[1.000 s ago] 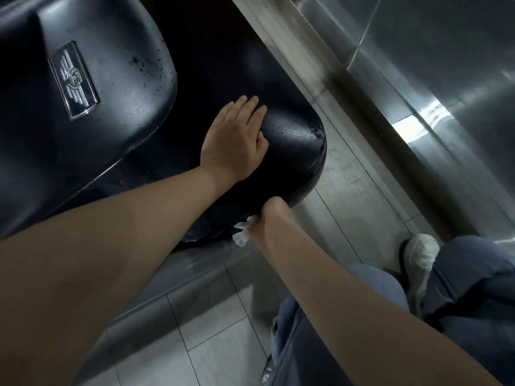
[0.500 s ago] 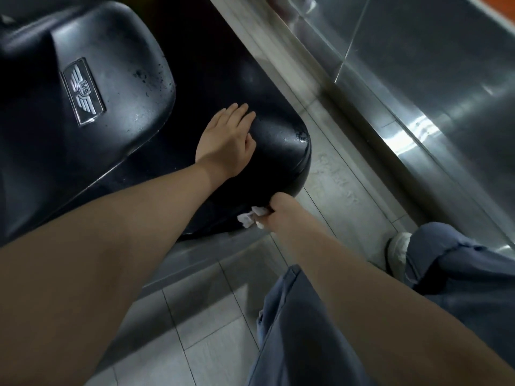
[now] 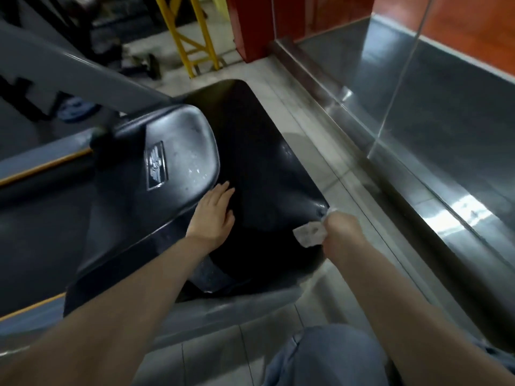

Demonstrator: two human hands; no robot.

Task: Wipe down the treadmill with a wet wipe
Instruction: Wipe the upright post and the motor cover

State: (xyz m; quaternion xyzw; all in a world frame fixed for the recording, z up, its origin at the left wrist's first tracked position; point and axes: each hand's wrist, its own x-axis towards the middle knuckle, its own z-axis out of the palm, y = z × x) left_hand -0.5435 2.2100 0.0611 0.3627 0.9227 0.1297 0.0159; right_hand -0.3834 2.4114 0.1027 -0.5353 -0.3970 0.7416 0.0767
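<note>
Fingers of the left hand (image 3: 213,215) lie straight and flat on the black motor cover (image 3: 259,168) of the treadmill, holding nothing. Across from it, the right hand (image 3: 341,234) is curled around a crumpled white wet wipe (image 3: 309,234), pressed against the cover's near right corner. A raised glossy hood with a silver winged badge (image 3: 157,166) sits just left of the flat hand. Pale floor tiles (image 3: 315,140) run alongside, bordered by a metal-clad wall (image 3: 446,151). Yellow frame legs (image 3: 195,34) stand farther off.
</note>
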